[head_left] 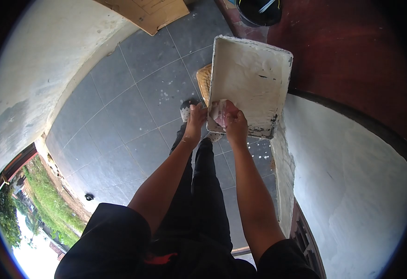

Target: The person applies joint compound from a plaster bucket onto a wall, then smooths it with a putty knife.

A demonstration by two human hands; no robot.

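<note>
A large rectangular tray (pixel 252 60), coated with whitish material and dark-marked along its rim, lies in front of me. My right hand (pixel 237 128) is closed on a flat pinkish-red scraper (pixel 221 111) smeared with white, over the tray's near left corner. The scraper's exact shape is partly hidden by the fingers and the smears. My left hand (pixel 196 122) is at the tray's left rim, fingers partly stretched and apart, fingertips close to the edge. Whether it presses on the rim is hard to see.
A yellowish woven thing (pixel 204 81) shows partly under the tray. Grey floor tiles (pixel 143 88) carry white spots. Cardboard (pixel 150 11) lies at the top, near a black bucket (pixel 259 16) on a dark red surface (pixel 343 56). Whitish walls (pixel 343 172) stand on both sides.
</note>
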